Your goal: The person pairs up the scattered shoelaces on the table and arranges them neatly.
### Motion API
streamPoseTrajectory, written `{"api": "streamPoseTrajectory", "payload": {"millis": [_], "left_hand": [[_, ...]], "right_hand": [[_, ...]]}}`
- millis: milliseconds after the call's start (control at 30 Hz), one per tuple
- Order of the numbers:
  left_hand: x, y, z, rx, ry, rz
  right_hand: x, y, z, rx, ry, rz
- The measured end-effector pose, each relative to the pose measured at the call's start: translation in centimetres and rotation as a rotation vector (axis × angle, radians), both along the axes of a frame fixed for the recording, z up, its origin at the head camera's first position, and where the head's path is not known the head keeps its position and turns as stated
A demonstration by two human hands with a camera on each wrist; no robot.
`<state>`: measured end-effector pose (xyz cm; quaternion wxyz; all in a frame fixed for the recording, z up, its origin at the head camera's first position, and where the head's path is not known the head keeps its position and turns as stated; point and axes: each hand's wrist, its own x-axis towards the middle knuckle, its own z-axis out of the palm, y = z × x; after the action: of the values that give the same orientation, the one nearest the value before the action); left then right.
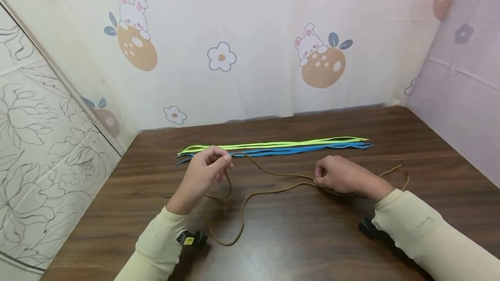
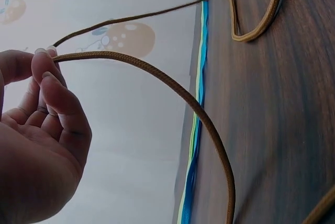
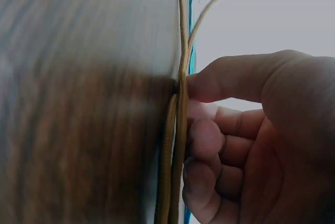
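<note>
A brown round shoelace (image 1: 279, 191) lies in loose curves over the table, partly raised between the hands; whether it is one lace or two I cannot tell. My left hand (image 1: 205, 172) holds a bend of it up between thumb and fingertips, clear of the tabletop. In the left wrist view, the braided lace (image 2: 157, 73) arcs down from those fingertips. Low over the table at the right, my right hand (image 1: 340, 174) pinches the lace. Strands of lace (image 3: 182, 82) run side by side past its fingertips in the right wrist view. Loose ends stick out beyond that wrist.
Behind the hands, neon-yellow laces (image 1: 273, 145) and blue laces (image 1: 300, 148) lie stretched lengthwise on the dark wooden table (image 1: 297, 246). A printed wall covering (image 1: 258, 86) rises at the table's back edge. Another wall (image 1: 461, 99) borders the right side.
</note>
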<state>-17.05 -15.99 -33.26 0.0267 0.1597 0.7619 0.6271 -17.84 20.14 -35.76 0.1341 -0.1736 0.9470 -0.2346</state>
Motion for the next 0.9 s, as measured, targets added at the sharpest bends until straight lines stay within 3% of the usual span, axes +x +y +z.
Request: {"api": "streamPoseTrajectory", "payload": {"millis": [200,467,633,767,900], "left_hand": [[-0.2,-0.3,-0.1,-0.002,-0.011,0.016],[-0.6,-0.8,-0.4,0.015,-0.014,0.046],[-1.1,-1.2,-0.7,0.042,-0.016,0.058],[-1.3,-1.5,-0.7,0.058,-0.002,0.09],[-1.5,-1.9,-0.9,0.087,-0.006,0.117]], "right_hand": [[0.2,0.2,0.6,0.01,0.038,-0.029],[0.0,1.0,1.7,-0.108,0.292,-0.114],[0.1,1.0,2.5,-0.201,0.389,-0.146],[0.2,1.1,3.2,-0.248,0.436,-0.182],[0.1,1.1,3.4,-0.261,0.43,-0.202]]}}
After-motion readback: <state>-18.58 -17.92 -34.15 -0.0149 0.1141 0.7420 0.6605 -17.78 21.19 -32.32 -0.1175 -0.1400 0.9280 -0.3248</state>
